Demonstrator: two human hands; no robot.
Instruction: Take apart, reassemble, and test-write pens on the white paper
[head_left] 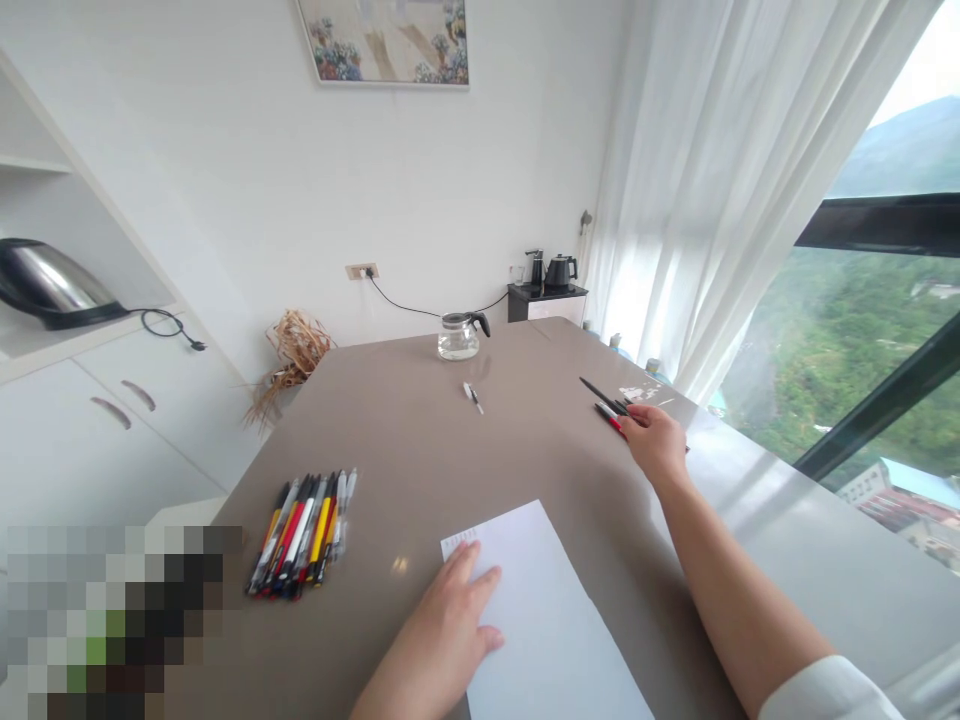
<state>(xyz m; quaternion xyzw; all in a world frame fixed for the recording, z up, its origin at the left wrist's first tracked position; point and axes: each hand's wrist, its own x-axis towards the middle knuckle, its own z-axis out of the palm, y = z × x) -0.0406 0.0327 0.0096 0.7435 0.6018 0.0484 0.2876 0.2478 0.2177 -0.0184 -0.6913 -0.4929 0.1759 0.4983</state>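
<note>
My left hand (457, 630) lies with its fingers spread on the upper left part of a white sheet of paper (559, 620). Small marks in a row show along the paper's top left corner. Out to the right, my right hand (654, 440) has its fingers closed on a pen at a small group of pens. Among these are a long dark pen (598, 391) and a red pen with a dark tip (611, 418). The fingers hide part of the group, so how many pens they grip is unclear.
Several pens (304, 535) lie side by side on the brown table (390, 420) at left. One white-and-black pen (473, 398) lies apart, near a glass pot (459, 337) of clear liquid. White scraps (637, 393) lie by the right edge, beside curtains (675, 200) and a window.
</note>
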